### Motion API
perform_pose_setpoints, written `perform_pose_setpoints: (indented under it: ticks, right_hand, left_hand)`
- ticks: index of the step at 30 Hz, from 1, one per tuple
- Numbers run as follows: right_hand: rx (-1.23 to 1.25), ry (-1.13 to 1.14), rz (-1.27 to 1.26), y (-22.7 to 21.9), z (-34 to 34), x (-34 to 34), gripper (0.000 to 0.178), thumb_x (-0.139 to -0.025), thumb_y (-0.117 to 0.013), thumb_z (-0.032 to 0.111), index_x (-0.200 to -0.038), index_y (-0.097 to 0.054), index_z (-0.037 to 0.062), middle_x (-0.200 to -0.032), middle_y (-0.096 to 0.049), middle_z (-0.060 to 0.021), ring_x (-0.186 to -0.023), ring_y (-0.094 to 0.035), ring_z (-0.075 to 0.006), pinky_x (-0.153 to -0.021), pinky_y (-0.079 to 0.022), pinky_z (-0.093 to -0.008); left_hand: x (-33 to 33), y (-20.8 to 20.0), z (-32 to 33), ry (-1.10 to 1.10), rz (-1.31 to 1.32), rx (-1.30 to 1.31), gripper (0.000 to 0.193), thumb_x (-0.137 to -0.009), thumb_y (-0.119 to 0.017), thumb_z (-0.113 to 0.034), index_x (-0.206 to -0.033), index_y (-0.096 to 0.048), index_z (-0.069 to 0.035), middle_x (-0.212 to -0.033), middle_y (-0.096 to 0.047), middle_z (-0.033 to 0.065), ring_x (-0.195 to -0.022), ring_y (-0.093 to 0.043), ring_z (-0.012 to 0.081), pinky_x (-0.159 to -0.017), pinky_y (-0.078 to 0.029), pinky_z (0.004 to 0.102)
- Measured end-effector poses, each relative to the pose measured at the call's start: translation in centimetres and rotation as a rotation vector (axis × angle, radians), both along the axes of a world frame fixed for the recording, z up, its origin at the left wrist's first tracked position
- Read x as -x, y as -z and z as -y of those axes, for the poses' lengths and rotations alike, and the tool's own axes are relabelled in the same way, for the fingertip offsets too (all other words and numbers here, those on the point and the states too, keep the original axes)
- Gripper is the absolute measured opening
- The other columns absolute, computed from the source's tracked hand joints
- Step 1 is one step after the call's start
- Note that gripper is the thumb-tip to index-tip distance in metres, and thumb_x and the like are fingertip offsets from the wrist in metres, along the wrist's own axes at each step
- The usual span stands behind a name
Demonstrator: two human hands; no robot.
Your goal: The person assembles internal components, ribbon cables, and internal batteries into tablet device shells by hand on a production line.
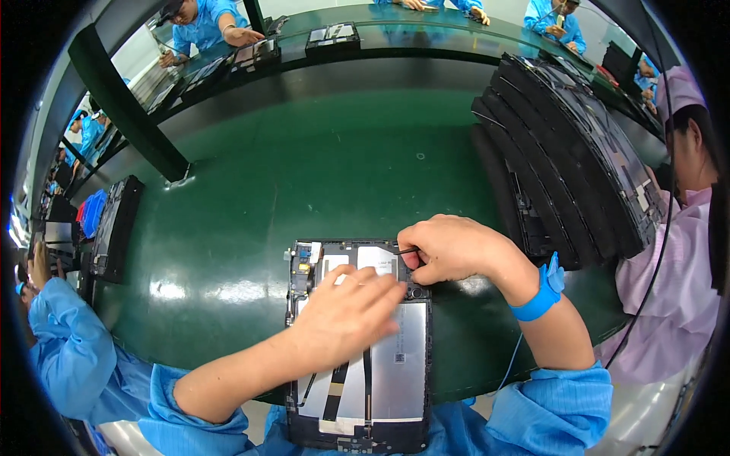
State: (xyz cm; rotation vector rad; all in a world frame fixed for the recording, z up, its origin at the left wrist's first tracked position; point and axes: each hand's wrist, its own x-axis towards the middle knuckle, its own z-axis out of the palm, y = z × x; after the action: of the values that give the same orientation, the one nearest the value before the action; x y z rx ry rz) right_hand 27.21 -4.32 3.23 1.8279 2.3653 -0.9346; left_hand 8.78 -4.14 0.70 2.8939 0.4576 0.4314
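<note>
An opened tablet [403, 357] lies before me at the table's near edge, its silver inner plate, dark flat cables and small circuit board showing. My left hand [346, 310] is over its upper middle, fingers stretched out and slightly blurred; whether they touch it I cannot tell. At the tablet's upper right edge, my right hand [452, 249] pinches a thin dark tool [407, 251], whose tip points left over the white label [378, 261]. The tool's exact kind is not clear. A blue wrist strap [544, 293] circles my right wrist.
A leaning stack of black trays with tablets [563, 152] stands at the right. Another tray [118, 224] sits at the left beside a green post [125, 102]. Co-workers sit on both sides and beyond the raised far shelf [426, 38]. A black cable [669, 190] hangs at right.
</note>
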Motion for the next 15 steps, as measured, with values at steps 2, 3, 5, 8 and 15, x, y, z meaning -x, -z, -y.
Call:
perform_pose_setpoints:
  ticks: [2,3,5,8,15]
  right_hand:
    - [-0.031,-0.016,-0.025,0.1,0.0,0.0,0.016,-0.056,-0.059,0.015,-0.067,-0.053,0.0052,-0.063,-0.055,-0.0083,-0.063,-0.054,-0.0237,-0.053,-0.041,-0.0331]
    - [-0.058,-0.027,-0.047,0.1,0.1,0.0,0.016,-0.056,-0.058,0.015,-0.065,-0.051,0.0032,-0.055,-0.052,-0.0088,-0.053,-0.052,-0.0238,-0.047,-0.038,-0.0320]
    - [-0.090,-0.029,-0.081,0.3,0.3,-0.1,0.016,-0.057,-0.059,0.015,-0.066,-0.051,0.0031,-0.055,-0.052,-0.0087,-0.053,-0.051,-0.0228,-0.048,-0.038,-0.0317]
    - [-0.057,0.010,-0.162,0.4,1.1,-0.3,0.017,-0.058,-0.060,0.016,-0.069,-0.053,0.0042,-0.061,-0.053,-0.0086,-0.060,-0.052,-0.0233,-0.052,-0.040,-0.0327]
    - [-0.099,0.047,-0.210,1.3,1.7,-0.1,0.021,-0.057,-0.063,0.016,-0.068,-0.050,0.0030,-0.065,-0.051,-0.0062,-0.057,-0.047,-0.0187,-0.050,-0.037,-0.0299]
  left_hand:
    - [0.3,0.4,0.6,0.111,-0.125,-0.140,0.046,-0.073,-0.050,-0.035,-0.105,-0.046,-0.002,-0.108,-0.045,0.0098,-0.101,-0.039,0.0262,-0.086,-0.028,0.0444]
    - [0.4,0.5,0.6,0.111,-0.122,-0.140,0.046,-0.073,-0.050,-0.035,-0.105,-0.046,-0.002,-0.108,-0.045,0.0098,-0.101,-0.039,0.0262,-0.086,-0.028,0.0444]
    - [0.5,0.9,0.5,0.051,-0.139,-0.134,0.056,-0.067,-0.054,-0.041,-0.108,-0.045,-0.003,-0.110,-0.044,0.0082,-0.100,-0.040,0.0257,-0.085,-0.028,0.0445]
    - [0.7,0.9,0.3,0.069,-0.148,-0.107,0.055,-0.072,-0.048,-0.042,-0.108,-0.045,-0.002,-0.112,-0.043,0.0091,-0.102,-0.037,0.0262,-0.085,-0.027,0.0457]
    - [0.8,1.1,0.1,0.098,-0.115,-0.099,0.054,-0.073,-0.046,-0.043,-0.106,-0.046,0.000,-0.112,-0.042,0.0109,-0.105,-0.035,0.0258,-0.085,-0.027,0.0464]
